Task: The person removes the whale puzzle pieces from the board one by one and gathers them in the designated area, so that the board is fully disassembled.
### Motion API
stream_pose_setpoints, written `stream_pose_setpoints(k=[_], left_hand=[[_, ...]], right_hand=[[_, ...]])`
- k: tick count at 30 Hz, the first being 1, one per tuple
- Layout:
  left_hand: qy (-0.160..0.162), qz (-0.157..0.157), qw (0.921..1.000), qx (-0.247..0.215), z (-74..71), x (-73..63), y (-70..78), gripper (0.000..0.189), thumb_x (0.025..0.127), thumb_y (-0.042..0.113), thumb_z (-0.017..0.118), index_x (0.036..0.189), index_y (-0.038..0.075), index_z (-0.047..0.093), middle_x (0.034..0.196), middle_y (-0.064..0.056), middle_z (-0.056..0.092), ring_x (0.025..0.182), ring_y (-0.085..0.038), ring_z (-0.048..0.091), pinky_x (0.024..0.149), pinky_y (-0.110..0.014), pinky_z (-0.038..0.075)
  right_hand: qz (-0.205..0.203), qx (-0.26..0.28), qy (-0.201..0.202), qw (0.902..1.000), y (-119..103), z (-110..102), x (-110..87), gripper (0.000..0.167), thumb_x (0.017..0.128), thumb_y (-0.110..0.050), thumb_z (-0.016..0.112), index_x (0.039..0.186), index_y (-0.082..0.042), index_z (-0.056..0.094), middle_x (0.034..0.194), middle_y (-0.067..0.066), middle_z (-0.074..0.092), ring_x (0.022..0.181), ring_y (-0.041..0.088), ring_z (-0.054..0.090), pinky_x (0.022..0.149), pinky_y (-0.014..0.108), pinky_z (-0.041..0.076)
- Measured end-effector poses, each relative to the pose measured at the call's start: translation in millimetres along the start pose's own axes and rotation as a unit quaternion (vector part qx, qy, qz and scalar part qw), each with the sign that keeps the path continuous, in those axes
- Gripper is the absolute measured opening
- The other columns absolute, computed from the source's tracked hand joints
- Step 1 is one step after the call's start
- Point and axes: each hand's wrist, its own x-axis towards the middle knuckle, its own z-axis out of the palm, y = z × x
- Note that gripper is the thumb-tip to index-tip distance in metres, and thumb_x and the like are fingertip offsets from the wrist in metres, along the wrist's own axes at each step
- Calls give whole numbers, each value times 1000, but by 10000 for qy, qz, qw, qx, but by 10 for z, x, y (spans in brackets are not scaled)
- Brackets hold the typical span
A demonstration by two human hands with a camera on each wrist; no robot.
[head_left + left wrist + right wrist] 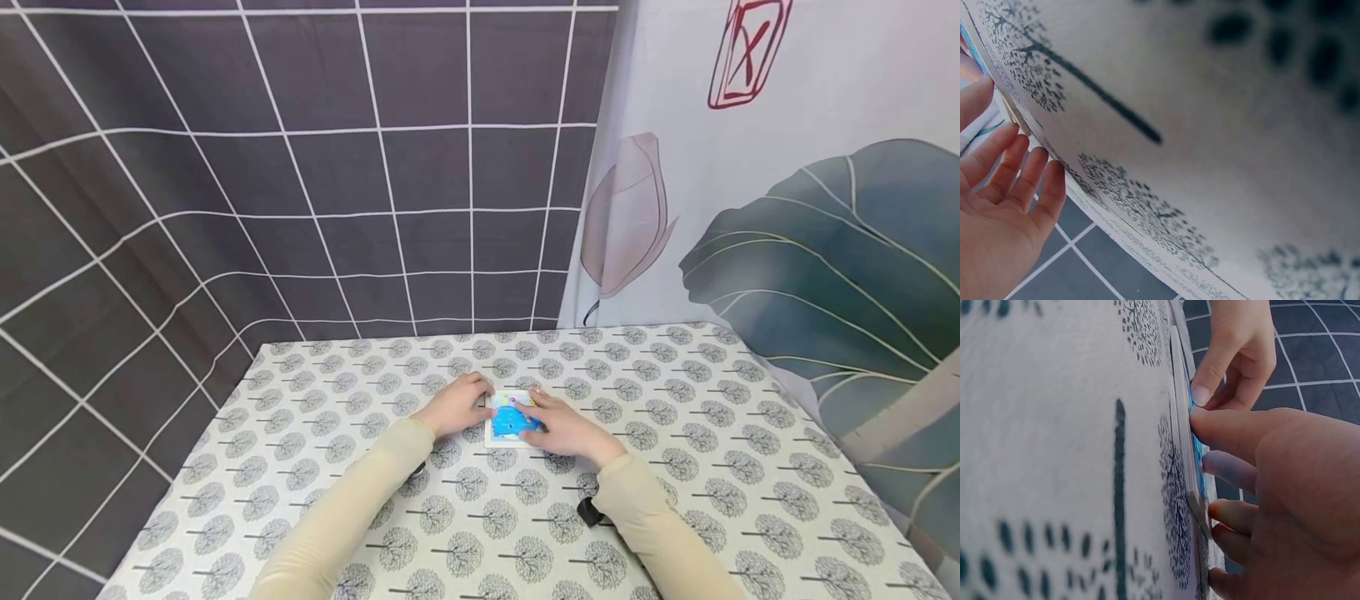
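Observation:
A small square board (498,442) with a white border and a blue cartoon animal picture (510,422) lies flat on the table. In the right wrist view the board (1184,419) appears thin, seen edge-on. My left hand (456,406) is at its left side, the thumb touching the picture near the edge. Its fingers look loosely extended in the left wrist view. From the right, my right hand (566,427) reaches over the board, thumb and fingertips resting on the blue surface. The fingers of both hands cover part of the picture.
A cloth printed with grey trees covers the table (465,517). Behind it hangs a dark curtain (420,175) with white grid lines. To the right is a pale curtain (675,92) with large plant prints. Dark wrist straps (590,512) show below the sleeves.

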Motion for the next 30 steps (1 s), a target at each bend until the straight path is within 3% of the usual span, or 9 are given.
stream_pose_setpoints(k=[20,30], left_hand=[[186,134,9997,82,40,15,-16,42,93,31,71,128,7,64,127,-5,63,119,-21,59,102,-39,49],[430,360,9980,-298,24,17,-16,25,98,25,65,119,12,61,107,-3,69,100,-18,65,90,-37,54]], right_hand=[[54,-77,-5,10000,5,27,2,60,100,-36,60,152,-12,44,162,24,20,150,43,17,117,63,17],[7,-26,-32,10000,19,6,-1,61,100,-37,60,152,-10,44,162,25,21,148,46,19,116,66,17]])
